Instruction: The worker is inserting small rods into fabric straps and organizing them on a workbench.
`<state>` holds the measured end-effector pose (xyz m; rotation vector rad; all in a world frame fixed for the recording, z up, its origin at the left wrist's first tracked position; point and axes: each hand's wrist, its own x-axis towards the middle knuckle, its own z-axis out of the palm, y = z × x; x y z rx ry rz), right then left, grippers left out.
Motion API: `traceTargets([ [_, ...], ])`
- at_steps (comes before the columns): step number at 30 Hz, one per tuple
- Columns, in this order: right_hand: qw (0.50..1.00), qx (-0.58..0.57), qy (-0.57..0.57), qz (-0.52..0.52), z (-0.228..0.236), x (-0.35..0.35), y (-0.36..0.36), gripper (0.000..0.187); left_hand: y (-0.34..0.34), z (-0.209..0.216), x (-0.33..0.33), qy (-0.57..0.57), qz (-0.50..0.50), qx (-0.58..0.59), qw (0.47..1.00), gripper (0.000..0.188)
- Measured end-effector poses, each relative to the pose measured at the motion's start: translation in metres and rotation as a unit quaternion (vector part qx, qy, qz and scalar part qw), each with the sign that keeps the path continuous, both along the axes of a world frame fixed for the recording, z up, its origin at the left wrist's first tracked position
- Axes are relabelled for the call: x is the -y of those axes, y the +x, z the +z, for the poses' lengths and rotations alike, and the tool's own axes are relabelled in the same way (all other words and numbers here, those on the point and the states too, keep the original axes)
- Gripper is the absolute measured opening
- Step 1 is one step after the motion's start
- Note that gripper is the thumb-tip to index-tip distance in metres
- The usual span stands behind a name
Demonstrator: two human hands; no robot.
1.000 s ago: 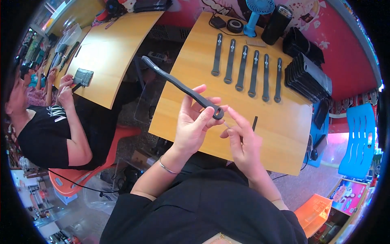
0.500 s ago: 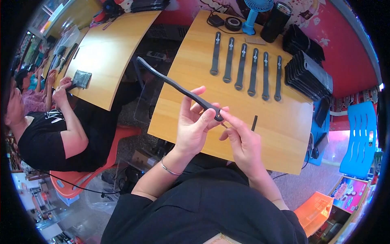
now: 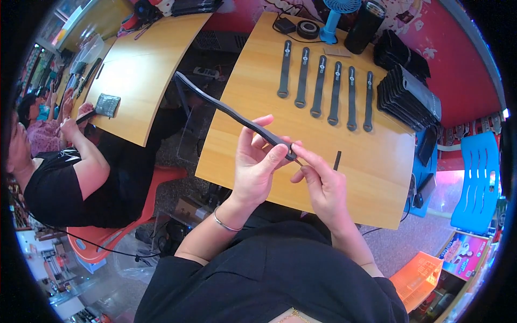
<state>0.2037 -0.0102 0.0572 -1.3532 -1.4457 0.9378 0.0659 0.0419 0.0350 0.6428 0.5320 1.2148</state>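
Observation:
Pinched between the thumb and fingers of my left hand (image 3: 257, 161) is a long black strap (image 3: 226, 111). Its far end sticks out up and left past the table's edge, and its near end, with a small hole, lies by my right fingertips. My right hand (image 3: 322, 180) is closed at that end. A thin pin-like piece (image 3: 299, 162) shows between its fingers and the strap; its full shape is hidden. Several similar straps with round holed ends, such as a strap (image 3: 320, 89), lie in a row on the wooden table (image 3: 242, 145).
A short black strip (image 3: 337, 160) lies right of my right hand. Behind the row stand a blue fan (image 3: 332, 24), a black tape roll (image 3: 308, 29) and a black tumbler (image 3: 365, 27). Black pouches (image 3: 409, 99) are stacked at right. A person (image 3: 64, 177) sits at another table at left.
Both my hands stay almost in place, still at the strap's near end; its far end has shifted slightly up and left. The person at left has moved their hands closer to the dark pouch.

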Motion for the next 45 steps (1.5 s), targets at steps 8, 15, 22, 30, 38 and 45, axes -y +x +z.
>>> traceTargets([
  [8,1.0,0.011,0.013,-0.003,-0.001,-0.003,0.0,0.04,0.002,0.002,-0.001,0.016,0.009,-0.005,1.0,0.05],
  [15,0.999,0.001,0.035,-0.022,-0.011,-0.007,-0.003,0.038,0.004,-0.005,0.0,-0.01,0.031,-0.045,0.998,0.043],
  [22,0.996,0.011,0.075,-0.037,-0.014,-0.012,-0.006,0.033,0.007,-0.014,-0.002,-0.011,0.042,-0.007,0.999,0.024],
  [30,0.996,-0.044,0.06,-0.052,-0.022,-0.014,-0.009,0.033,0.008,-0.018,-0.005,0.057,0.044,-0.068,0.995,0.022],
  [38,0.986,-0.158,0.031,-0.037,-0.023,-0.015,-0.008,0.027,0.009,-0.026,-0.012,0.116,0.014,-0.085,0.99,0.011],
  [45,0.986,-0.162,0.008,-0.041,-0.026,-0.014,-0.006,0.026,0.004,-0.027,-0.015,0.244,0.018,-0.235,0.941,0.011],
])
